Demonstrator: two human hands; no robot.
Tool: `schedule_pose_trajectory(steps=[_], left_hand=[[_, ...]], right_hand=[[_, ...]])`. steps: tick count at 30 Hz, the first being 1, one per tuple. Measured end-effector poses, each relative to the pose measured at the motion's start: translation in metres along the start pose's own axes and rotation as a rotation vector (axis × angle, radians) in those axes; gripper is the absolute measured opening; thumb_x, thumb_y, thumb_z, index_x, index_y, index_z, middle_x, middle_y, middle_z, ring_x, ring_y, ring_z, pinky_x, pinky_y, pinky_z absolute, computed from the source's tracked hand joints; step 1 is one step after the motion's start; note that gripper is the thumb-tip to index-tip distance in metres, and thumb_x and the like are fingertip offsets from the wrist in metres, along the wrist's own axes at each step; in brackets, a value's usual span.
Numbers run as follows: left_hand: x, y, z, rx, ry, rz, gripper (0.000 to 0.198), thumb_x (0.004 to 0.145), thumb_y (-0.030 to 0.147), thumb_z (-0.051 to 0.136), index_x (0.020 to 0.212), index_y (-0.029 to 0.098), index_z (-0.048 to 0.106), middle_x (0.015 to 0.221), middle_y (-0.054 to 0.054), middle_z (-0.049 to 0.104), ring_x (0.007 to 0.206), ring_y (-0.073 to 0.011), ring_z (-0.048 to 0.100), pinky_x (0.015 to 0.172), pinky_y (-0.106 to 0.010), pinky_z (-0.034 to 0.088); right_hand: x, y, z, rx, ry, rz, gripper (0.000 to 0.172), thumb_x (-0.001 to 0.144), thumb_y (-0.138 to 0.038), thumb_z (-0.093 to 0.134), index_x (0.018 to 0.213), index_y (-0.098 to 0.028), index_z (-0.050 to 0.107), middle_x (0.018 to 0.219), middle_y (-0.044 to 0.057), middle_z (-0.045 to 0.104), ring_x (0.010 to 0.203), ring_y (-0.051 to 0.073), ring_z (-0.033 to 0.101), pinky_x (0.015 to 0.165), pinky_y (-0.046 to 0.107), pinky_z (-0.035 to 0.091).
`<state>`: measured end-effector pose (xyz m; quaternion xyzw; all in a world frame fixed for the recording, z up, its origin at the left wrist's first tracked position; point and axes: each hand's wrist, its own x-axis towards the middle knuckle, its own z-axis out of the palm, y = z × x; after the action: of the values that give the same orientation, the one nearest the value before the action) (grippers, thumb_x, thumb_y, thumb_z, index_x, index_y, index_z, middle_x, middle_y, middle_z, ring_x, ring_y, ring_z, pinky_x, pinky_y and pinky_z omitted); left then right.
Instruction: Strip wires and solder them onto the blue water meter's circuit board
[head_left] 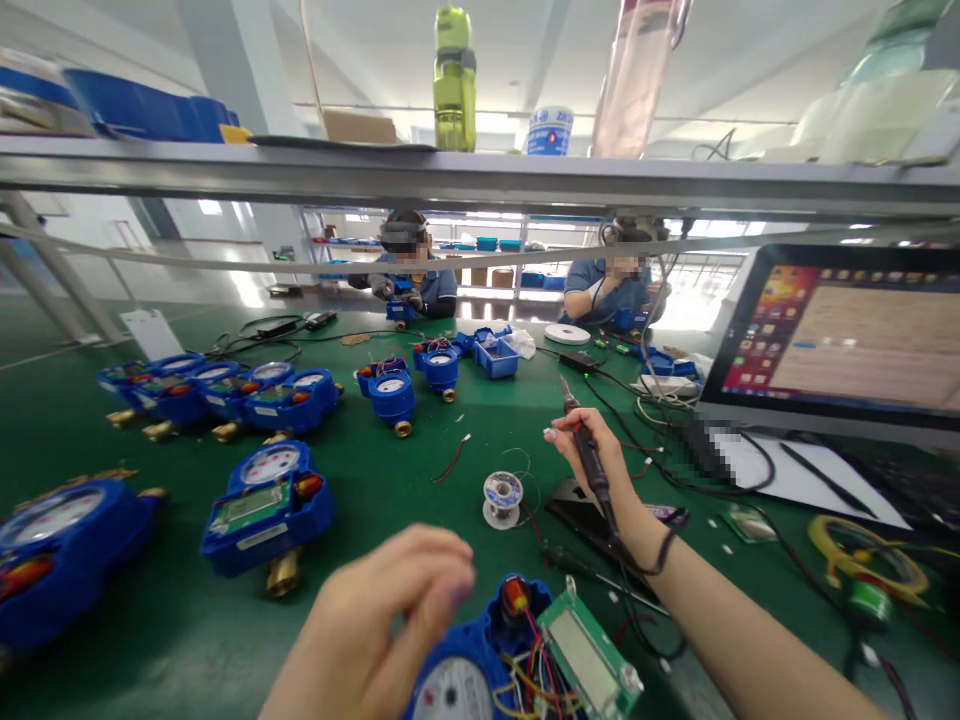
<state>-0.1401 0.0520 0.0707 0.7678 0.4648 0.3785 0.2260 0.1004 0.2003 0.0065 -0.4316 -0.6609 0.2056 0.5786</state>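
Observation:
My right hand (pixel 592 455) is raised over the green table and grips a black soldering iron (pixel 589 450) like a pen, its tip pointing up and away. My left hand (pixel 382 620) hovers near the bottom edge with fingers bunched together; it is blurred and I cannot make out what it pinches. Just right of it lies an opened blue water meter (pixel 517 665) with coloured wires, a dial and a green circuit board (pixel 589 650) tilted up. A small solder spool (pixel 502 497) stands between the two hands.
Several blue water meters (pixel 266 505) sit at the left and in a row (pixel 217 390) farther back. A monitor (pixel 847 335) stands at right above tangled cables. Two seated people work across the table. A metal shelf (pixel 480 175) with bottles runs overhead.

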Motion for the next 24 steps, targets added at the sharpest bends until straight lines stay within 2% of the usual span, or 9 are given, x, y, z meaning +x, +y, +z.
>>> schedule_pose_trajectory(steps=[1,2,5,7,9,12,15,21,24], left_hand=[[0.025,-0.009,0.002,0.039,-0.016,-0.037,0.037,0.093,0.04,0.036,0.078,0.019,0.063,0.082,-0.005,0.061,0.074,-0.0184,0.058,0.064,-0.028,0.047],[0.052,-0.019,0.008,0.164,-0.09,-0.159,0.035,0.093,0.036,0.037,0.076,0.019,0.063,0.078,-0.003,0.061,0.075,-0.0179,0.058,0.068,-0.028,0.046],[0.124,-0.046,0.045,0.298,-0.185,-0.277,0.031,0.089,0.034,0.051,0.067,0.015,0.061,0.08,-0.006,0.061,0.086,-0.0223,0.058,0.079,-0.034,0.044],[0.155,-0.062,0.074,0.344,-0.25,-0.387,0.034,0.087,0.043,0.055,0.072,0.013,0.06,0.079,-0.006,0.06,0.084,-0.0217,0.058,0.082,-0.04,0.045],[0.174,-0.076,0.096,0.338,-0.302,-0.484,0.041,0.087,0.052,0.051,0.08,0.012,0.059,0.08,-0.006,0.06,0.082,-0.0205,0.059,0.082,-0.042,0.047],[0.186,-0.092,0.114,0.266,-0.382,-0.573,0.04,0.089,0.05,0.049,0.086,0.011,0.059,0.082,-0.005,0.06,0.077,-0.0191,0.059,0.076,-0.038,0.05],[0.19,-0.101,0.118,0.171,-0.429,-0.558,0.031,0.09,0.041,0.053,0.093,0.011,0.057,0.085,-0.005,0.059,0.073,-0.0168,0.059,0.068,-0.033,0.052],[0.184,-0.103,0.095,0.094,-0.407,-0.277,0.027,0.092,0.037,0.051,0.099,0.011,0.056,0.084,-0.004,0.058,0.069,-0.0151,0.058,0.063,-0.03,0.052],[0.173,-0.103,0.086,0.175,-0.399,-0.085,0.022,0.09,0.033,0.055,0.091,0.011,0.059,0.084,-0.004,0.059,0.077,-0.0176,0.059,0.073,-0.035,0.051]], right_hand=[[-0.005,-0.005,-0.005,0.024,0.035,0.005,0.024,0.079,-0.041,0.063,0.088,-0.021,0.05,0.086,0.002,0.061,0.068,0.017,0.062,0.062,0.028,0.047],[-0.011,-0.009,-0.01,0.05,0.073,0.009,0.023,0.081,-0.041,0.061,0.088,-0.022,0.049,0.087,0.002,0.061,0.071,0.018,0.064,0.063,0.028,0.048],[-0.028,-0.023,-0.024,0.11,0.21,0.021,0.021,0.085,-0.04,0.058,0.091,-0.023,0.048,0.09,0.002,0.062,0.073,0.019,0.066,0.067,0.029,0.05],[-0.039,-0.032,-0.034,0.134,0.294,0.031,0.02,0.085,-0.039,0.059,0.091,-0.023,0.048,0.09,0.002,0.063,0.071,0.019,0.066,0.069,0.03,0.051],[-0.05,-0.041,-0.045,0.149,0.352,0.042,0.021,0.084,-0.038,0.061,0.091,-0.023,0.048,0.088,0.002,0.064,0.07,0.019,0.067,0.069,0.03,0.052],[-0.064,-0.051,-0.06,0.159,0.427,0.051,0.022,0.081,-0.037,0.065,0.088,-0.022,0.05,0.084,0.002,0.066,0.066,0.019,0.067,0.066,0.029,0.053],[-0.072,-0.057,-0.07,0.176,0.481,0.049,0.022,0.079,-0.036,0.066,0.086,-0.022,0.051,0.081,0.001,0.067,0.061,0.019,0.067,0.065,0.029,0.053],[-0.081,-0.051,-0.079,0.189,0.54,0.046,0.021,0.079,-0.035,0.067,0.085,-0.021,0.052,0.08,0.0,0.066,0.059,0.018,0.066,0.066,0.028,0.051],[-0.084,-0.048,-0.079,0.192,0.57,0.077,0.02,0.079,-0.033,0.067,0.085,-0.022,0.052,0.08,-0.001,0.066,0.061,0.017,0.066,0.068,0.028,0.051]])
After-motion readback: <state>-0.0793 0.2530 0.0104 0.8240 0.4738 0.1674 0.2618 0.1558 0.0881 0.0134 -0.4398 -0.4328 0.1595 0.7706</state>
